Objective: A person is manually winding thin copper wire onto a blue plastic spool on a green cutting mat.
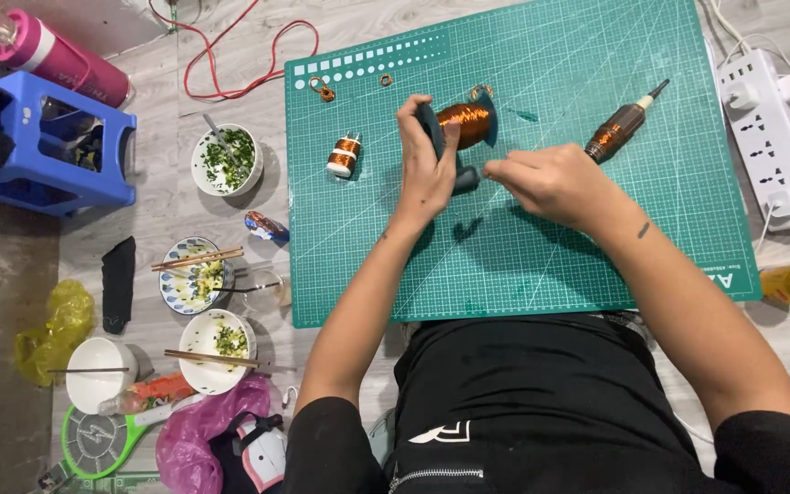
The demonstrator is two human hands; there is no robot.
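Copper-wire spool (pixel 464 123), shiny orange windings between dark end plates, sits at the middle of the green cutting mat (pixel 587 238) on the floor. Left hand (pixel 427 165) grips its near-left end plate, fingers curled round the rim. Right hand (pixel 550 181) lies just right of the spool, fingertips pressed together as if pinching; any wire there is too thin to make out. A small coil (pixel 345 154) stands left.

Even, fairly bright overhead light fills the scene. The hands cast short, soft shadows onto the green cutting mat (pixel 560 247). The copper wire spool (pixel 464 123) shows a mild sheen. Focus is sharp at centre; wide-angle bending curves the edges, and the left side falls darker.
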